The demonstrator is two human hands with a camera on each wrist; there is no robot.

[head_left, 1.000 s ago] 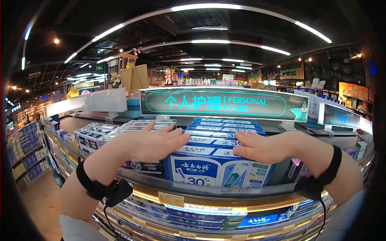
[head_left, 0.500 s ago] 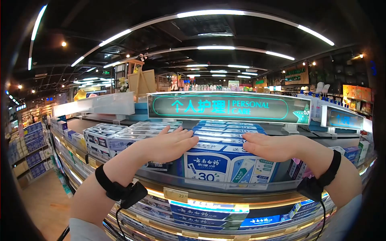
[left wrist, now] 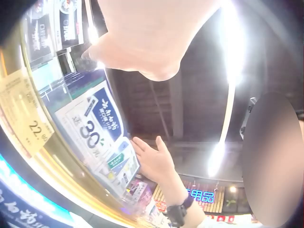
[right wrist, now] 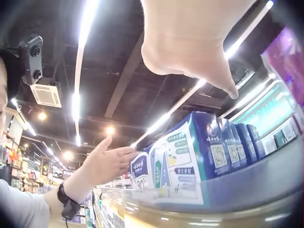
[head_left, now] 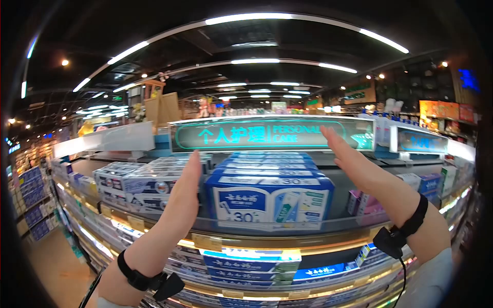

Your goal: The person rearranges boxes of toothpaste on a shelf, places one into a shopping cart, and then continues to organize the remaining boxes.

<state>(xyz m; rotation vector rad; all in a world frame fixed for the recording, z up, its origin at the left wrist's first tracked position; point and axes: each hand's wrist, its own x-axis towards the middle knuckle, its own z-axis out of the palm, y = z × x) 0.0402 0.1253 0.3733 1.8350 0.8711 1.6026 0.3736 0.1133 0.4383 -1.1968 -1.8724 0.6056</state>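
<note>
A row of blue and white toothpaste boxes point(head_left: 267, 203) stands on the top shelf, one behind another, with "30" printed on the front. My left hand point(head_left: 186, 192) is held to the left of the row, turned edge-on with straight fingers pointing up and forward. On the other side, my right hand point(head_left: 352, 158) is raised a little higher, fingers also straight, overlapping the sign's right end in the head view. Nothing is held in either hand. The right wrist view shows the left hand point(right wrist: 108, 164) flat, its fingertips overlapping the front box point(right wrist: 173, 164).
Silver-white packs point(head_left: 149, 182) sit left of the row, and pink and purple boxes point(head_left: 367, 205) sit right. Behind stands a lit "Personal Care" sign point(head_left: 231, 135). A clear lip and a price tag point(left wrist: 31, 126) run along the shelf front, above lower stocked shelves point(head_left: 246, 264).
Both hands have moved from over the toothpaste boxes out to either side and turned edge-on. The right hand has risen. The boxes' tops and front now show uncovered.
</note>
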